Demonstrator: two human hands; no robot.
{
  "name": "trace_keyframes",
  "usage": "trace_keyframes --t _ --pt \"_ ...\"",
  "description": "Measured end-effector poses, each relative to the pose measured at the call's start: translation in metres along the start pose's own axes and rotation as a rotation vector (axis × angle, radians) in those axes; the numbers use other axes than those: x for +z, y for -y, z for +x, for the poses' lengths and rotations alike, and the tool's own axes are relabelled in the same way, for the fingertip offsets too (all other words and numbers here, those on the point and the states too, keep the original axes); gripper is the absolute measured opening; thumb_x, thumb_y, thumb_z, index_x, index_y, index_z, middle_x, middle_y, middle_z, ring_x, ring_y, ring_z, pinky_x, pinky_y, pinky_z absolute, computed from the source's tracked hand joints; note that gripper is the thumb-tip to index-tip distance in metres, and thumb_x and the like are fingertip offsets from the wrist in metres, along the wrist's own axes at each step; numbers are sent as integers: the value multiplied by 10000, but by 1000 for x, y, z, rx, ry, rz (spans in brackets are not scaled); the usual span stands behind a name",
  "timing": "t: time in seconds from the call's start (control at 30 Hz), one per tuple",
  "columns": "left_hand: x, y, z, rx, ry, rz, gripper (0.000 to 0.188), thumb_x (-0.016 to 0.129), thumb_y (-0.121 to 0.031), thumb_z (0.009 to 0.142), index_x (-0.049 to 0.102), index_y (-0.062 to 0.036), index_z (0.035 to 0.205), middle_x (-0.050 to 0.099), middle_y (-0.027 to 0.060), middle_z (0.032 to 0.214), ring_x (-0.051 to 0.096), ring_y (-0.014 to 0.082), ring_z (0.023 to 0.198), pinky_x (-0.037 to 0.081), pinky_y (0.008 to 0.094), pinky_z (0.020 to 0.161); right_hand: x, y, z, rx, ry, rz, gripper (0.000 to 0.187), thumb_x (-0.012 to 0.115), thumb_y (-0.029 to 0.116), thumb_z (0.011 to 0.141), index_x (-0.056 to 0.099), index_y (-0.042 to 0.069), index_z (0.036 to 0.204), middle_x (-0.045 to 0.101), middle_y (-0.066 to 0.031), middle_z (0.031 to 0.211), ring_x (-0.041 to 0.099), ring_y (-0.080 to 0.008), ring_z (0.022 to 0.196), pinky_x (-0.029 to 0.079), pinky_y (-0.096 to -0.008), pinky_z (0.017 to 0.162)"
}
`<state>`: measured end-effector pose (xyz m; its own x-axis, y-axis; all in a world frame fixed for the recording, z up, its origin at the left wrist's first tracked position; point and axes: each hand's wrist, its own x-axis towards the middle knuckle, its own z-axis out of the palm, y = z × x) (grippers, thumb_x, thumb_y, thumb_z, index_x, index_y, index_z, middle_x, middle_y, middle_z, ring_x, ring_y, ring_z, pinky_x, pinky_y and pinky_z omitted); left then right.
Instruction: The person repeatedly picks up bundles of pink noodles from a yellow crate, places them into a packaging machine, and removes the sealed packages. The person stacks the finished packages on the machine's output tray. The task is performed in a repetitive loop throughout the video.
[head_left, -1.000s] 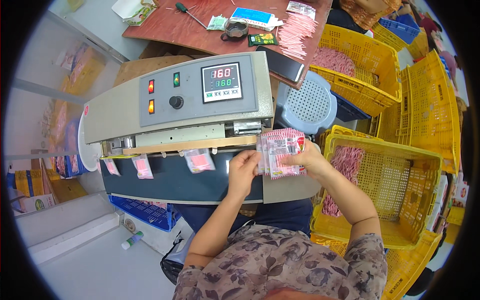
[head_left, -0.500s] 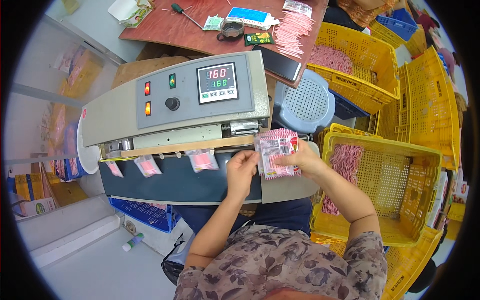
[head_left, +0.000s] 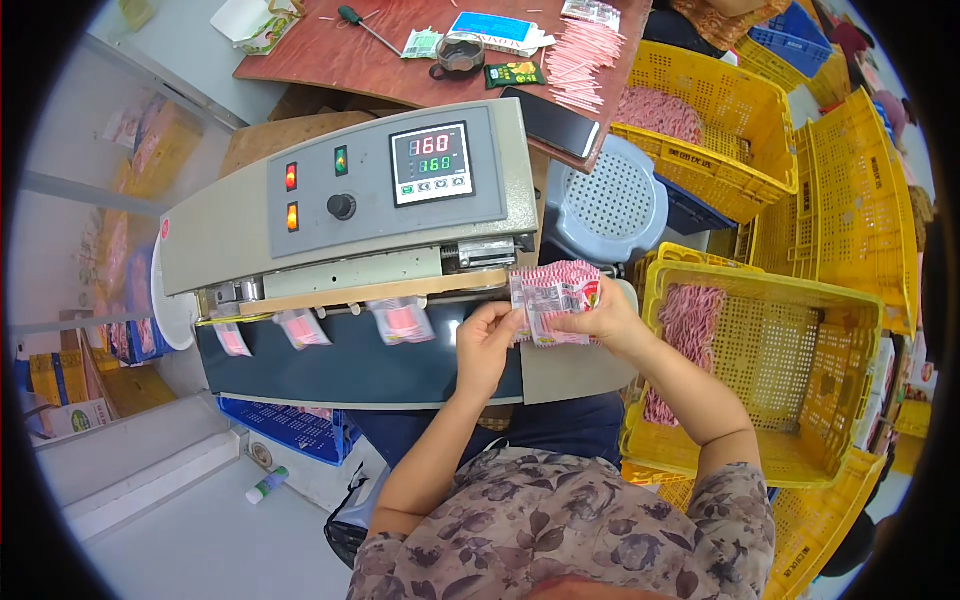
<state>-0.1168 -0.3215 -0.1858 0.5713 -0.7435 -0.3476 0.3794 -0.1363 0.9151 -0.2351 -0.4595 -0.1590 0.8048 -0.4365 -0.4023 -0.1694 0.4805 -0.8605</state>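
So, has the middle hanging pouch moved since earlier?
Yes: the middle hanging pouch has shifted right, judged against the black control knob.

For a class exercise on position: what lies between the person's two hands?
In the head view, pink-and-white packets lie between the left hand, at their left edge, and the right hand, gripping them.

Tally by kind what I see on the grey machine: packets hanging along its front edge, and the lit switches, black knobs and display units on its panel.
Hanging packets: 3
Lit switches: 3
Black knob: 1
Display unit: 1
Total: 8
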Motion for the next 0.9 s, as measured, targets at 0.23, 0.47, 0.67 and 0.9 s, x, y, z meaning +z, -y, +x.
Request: trace_keyframes --t 0.23,0.47,0.67,0.9 --pt "-24 -5 6 -104 -146 -211 97 601 -68 801 613 20 840 523 -16 612 383 19 458 255 162 380 2 7 3 75 -7 84 450 725 -10 647 521 15 1047 606 -46 949 573 -111 840 474 -278 774" --pt "-26 -1 -16 482 -444 212 103 597 -51 810 575 20 881 525 6 668 445 39 546 334 168 468 7 7 8 70 21 67 453 753 23 638 520 18 1027 611 -50 938 581 -116 837 480 -288 772" --pt "-3 -9 2 -187 9 -276 119 588 -105 828 596 6 870 544 -2 690 443 36 514 324 153 440 6 2 8 45 16 63 491 764 47 638 496 28 1048 599 -47 961 576 -118 865 474 -279 786" --pt "-3 -8 4 -127 9 -231 87 595 -83 818 590 1 841 529 -10 624 441 27 484 295 147 396 -2 1 6 68 62 45 518 658 -13 618 477 17 1103 587 -51 967 569 -134 879 452 -293 814"
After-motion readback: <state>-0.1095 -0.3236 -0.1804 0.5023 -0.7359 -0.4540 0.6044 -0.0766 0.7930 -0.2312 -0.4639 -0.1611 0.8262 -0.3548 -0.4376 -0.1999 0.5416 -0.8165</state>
